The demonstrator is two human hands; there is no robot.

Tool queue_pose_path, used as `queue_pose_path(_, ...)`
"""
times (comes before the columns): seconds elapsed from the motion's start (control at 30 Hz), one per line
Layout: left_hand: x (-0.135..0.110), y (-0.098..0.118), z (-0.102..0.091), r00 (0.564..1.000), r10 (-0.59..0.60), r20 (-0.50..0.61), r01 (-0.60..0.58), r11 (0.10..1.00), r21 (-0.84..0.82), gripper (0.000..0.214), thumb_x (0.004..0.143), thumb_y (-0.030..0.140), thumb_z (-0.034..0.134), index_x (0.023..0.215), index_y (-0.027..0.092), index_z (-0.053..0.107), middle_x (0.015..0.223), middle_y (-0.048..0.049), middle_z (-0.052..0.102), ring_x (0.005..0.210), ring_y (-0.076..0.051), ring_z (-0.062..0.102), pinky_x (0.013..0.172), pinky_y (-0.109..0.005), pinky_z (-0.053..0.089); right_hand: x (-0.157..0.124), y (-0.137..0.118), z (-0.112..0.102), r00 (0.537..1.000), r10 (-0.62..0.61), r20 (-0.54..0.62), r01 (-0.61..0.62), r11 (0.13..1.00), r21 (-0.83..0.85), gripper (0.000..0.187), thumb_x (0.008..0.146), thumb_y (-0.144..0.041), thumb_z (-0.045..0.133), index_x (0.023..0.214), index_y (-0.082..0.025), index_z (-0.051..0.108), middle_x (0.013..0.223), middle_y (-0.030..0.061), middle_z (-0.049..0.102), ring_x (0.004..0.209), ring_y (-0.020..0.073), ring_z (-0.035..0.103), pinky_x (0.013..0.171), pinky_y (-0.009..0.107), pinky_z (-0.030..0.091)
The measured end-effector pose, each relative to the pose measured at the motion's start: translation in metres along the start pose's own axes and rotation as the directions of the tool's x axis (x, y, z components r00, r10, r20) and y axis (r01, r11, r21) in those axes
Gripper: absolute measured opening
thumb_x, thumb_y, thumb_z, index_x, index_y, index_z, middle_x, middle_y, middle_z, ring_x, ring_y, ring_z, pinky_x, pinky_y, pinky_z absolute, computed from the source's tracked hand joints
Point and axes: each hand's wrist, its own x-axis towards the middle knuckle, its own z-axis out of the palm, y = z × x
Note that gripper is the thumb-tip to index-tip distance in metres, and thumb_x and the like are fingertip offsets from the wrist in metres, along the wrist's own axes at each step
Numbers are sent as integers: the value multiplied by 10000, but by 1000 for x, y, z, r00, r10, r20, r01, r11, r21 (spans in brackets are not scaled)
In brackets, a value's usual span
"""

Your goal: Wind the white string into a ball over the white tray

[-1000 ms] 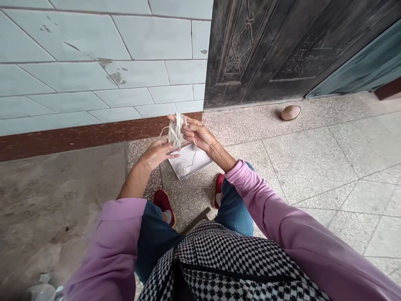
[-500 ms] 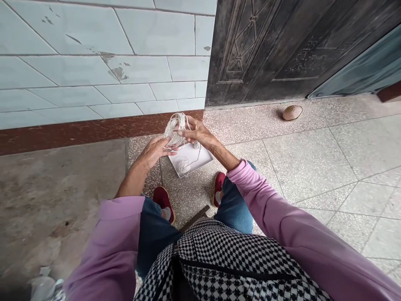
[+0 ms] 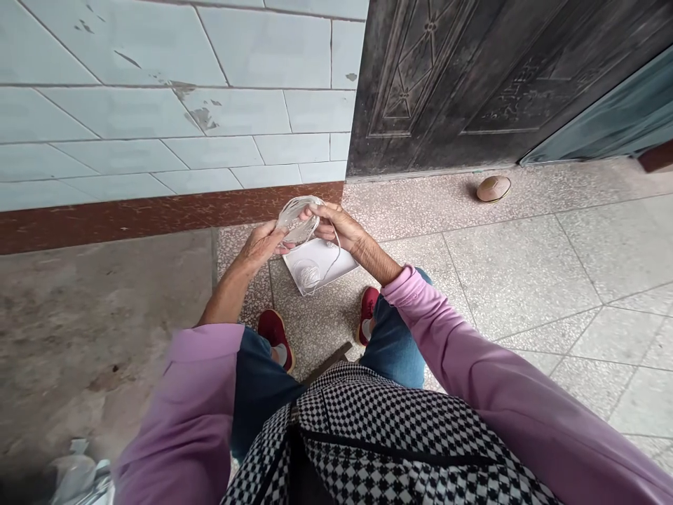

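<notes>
A loose coil of white cord [image 3: 297, 209] is held up between my two hands. My left hand [image 3: 264, 245] grips its left side, thumb on the near face and fingers behind. On the right side my right hand [image 3: 336, 226] pinches strands of the coil between thumb and fingers. One strand hangs from my right hand down toward a shallow white tray [image 3: 336, 270] on the floor. Inside that tray lies a small ball of white cord [image 3: 306, 274]. Another whitish bit at the tray's far side is partly hidden by my right hand.
A tiled wall [image 3: 252, 52] with a brown base strip stands ahead, beside a dark carved door [image 3: 446, 84]. A pinkish rounded object [image 3: 493, 188] sits on the floor near the door. Clear plastic items [image 3: 78, 473] lie at the lower left. Red shoes [image 3: 274, 335] flank the tray's near side.
The coil has spread into a wider, more open loop. My right hand has shifted slightly down and right, and a strand now hangs more plainly from it.
</notes>
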Motion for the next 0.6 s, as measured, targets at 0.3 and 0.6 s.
queue_pose_path(0.3,-13,-1,16,978,-72,196,74,997,1,477,968,594,1038,1127,178,867,1065,-190,890,1025,-392,919,957,-525,803,3,2,-1,972,-197,130,226,937,-265,575,1010,-92,660,1567,-189,764,1563,117,920,690,137,325,603,246,432)
queue_pose_path(0.6,-9,-2,0,995,3,99,-16,991,129,219,870,369,991,942,238,832,878,-64,805,870,-312,831,849,-378,674,4,5,-10,986,-137,93,81,-90,-993,553,1235,-51,582,1769,-83,721,1691,298,792,1586,442,753,1371,569,616)
